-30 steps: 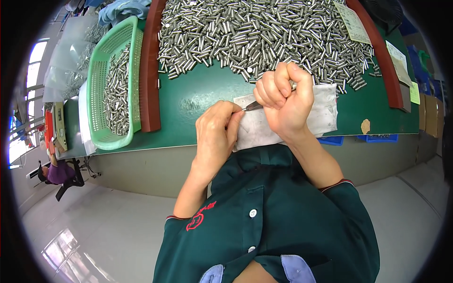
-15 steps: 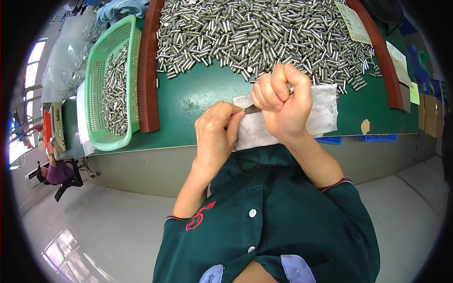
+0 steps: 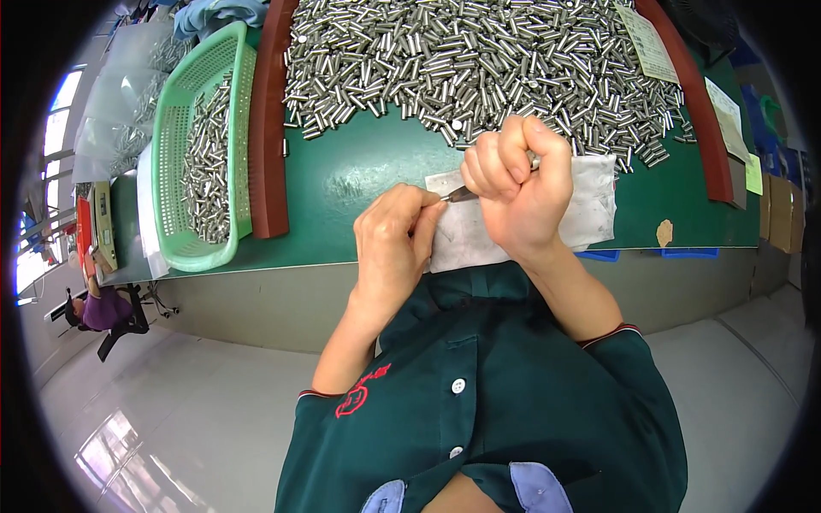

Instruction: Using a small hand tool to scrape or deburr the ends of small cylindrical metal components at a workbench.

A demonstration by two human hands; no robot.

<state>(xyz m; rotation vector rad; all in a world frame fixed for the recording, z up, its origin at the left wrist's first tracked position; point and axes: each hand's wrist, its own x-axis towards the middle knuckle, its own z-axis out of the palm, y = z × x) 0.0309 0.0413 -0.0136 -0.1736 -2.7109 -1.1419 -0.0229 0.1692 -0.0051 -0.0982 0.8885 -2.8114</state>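
My left hand [image 3: 393, 224] is closed in a pinch, thumb against forefinger, on a small metal piece that the fingers mostly hide. From my fisted right hand [image 3: 522, 188] juts a slim dark pointed tool [image 3: 462, 194]. Its tip meets the piece at my left fingertips; the fist covers most of the tool, so its exact kind does not show. Below both hands a whitish, stained cloth [image 3: 586, 209] lies along the near edge of the table. A broad heap of short shiny metal pins [image 3: 462, 68] spreads just beyond my hands.
Dark red rails [image 3: 268, 137] flank the heap on the green table [image 3: 342, 179]. At the left stands a green plastic basket [image 3: 162, 188] with more pins in it. Paper sheets [image 3: 647, 43] lie at the right. A seated person in purple [image 3: 104, 309] is far left.
Both hands keep their grips, and the tool stays at the left fingertips. My right fist has shifted very slightly right, while the whole view has moved a little.
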